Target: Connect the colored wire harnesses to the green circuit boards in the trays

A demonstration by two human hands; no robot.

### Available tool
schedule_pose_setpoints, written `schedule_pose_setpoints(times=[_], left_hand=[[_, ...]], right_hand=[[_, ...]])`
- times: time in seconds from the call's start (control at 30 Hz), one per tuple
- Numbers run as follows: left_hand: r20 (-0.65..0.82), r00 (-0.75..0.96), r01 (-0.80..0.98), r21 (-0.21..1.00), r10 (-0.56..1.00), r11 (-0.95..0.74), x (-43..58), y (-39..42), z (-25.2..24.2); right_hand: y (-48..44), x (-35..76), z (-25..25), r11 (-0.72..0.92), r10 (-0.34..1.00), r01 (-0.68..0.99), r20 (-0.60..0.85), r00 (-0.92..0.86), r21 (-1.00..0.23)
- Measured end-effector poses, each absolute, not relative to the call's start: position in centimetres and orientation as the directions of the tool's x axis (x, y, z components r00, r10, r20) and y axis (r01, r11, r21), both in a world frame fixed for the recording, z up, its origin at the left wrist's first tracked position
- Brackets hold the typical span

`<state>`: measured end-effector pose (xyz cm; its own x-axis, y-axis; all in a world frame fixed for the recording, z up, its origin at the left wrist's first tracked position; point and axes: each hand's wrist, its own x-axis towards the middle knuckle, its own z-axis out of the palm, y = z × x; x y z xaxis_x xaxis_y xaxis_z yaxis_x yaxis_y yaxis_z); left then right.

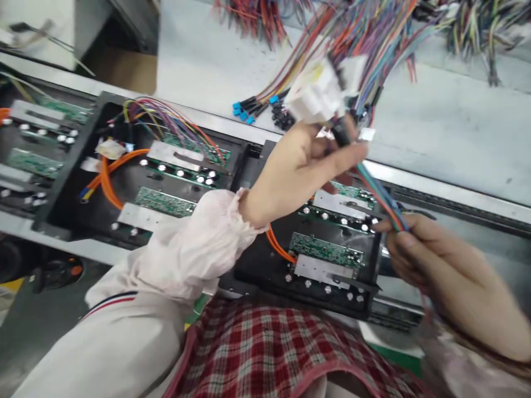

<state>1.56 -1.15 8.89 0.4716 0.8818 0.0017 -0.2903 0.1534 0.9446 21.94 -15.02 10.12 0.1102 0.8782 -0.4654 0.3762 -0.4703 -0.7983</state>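
Note:
My left hand [298,171] is closed around the connector end of a wiring harness [379,193], above a black tray. White plug connectors [317,91], blurred by motion, stick out past its fingers. Lower down the same bundle of blue, green and red wires, my right hand [440,260] is wrapped around it. Under my hands lies the black tray [257,271], holding green circuit boards [327,249] with silver metal plates [321,271]. Orange cables [277,243] in this tray are partly hidden by my left sleeve.
Another black tray [62,204] on the left holds similar boards, orange cables [108,182] and a fan of coloured wires [174,124]. On the white bench [199,61] behind lie heaps of wire harnesses [352,33], some with blue-tipped connectors [244,112]. A metal rail [456,190] runs along the bench edge.

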Motion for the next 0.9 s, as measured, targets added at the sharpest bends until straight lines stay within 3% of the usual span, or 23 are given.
schedule_pose_setpoints(times=[0.1,0.17,0.27,0.37,0.47,0.63,0.8,0.9], left_hand=[[-0.116,0.461,-0.29,0.917,0.879,0.274,1.6,-1.9,5.9],[-0.158,0.444,-0.29,0.906,0.882,0.309,1.7,-2.2,4.0],[-0.225,0.451,-0.248,0.898,0.864,0.364,1.5,-1.9,2.2],[-0.245,0.471,-0.232,0.892,0.847,0.388,1.1,-1.3,1.7],[-0.213,0.528,-0.228,0.897,0.822,0.379,0.9,-1.0,1.9],[-0.195,0.506,-0.167,0.934,0.84,0.317,0.8,-1.1,2.0],[-0.203,0.568,-0.216,0.898,0.797,0.383,0.8,-1.1,1.7],[-0.22,0.521,-0.243,0.888,0.825,0.39,0.5,-0.8,1.3]], right_hand=[[-16.3,18.8,7.2,-0.544,0.836,0.09,-0.531,0.137,-0.834],[-17.3,17.5,5.3,-0.517,0.841,0.077,-0.489,0.231,-0.853],[-18.3,17.0,4.9,-0.4,0.916,0.409,-0.361,0.172,-0.82],[-17.1,18.0,6.8,-0.093,0.989,0.754,-0.148,-0.006,-0.65],[-13.2,19.0,8.2,0.009,0.998,0.839,0.057,0.026,-0.544],[-7.2,19.1,6.4,-0.069,0.973,0.665,-0.199,-0.121,-0.743],[-6.8,18.9,5.5,-0.15,0.974,0.636,-0.223,-0.036,-0.757],[-8.3,19.8,6.1,-0.166,0.956,0.673,-0.284,-0.069,-0.721]])
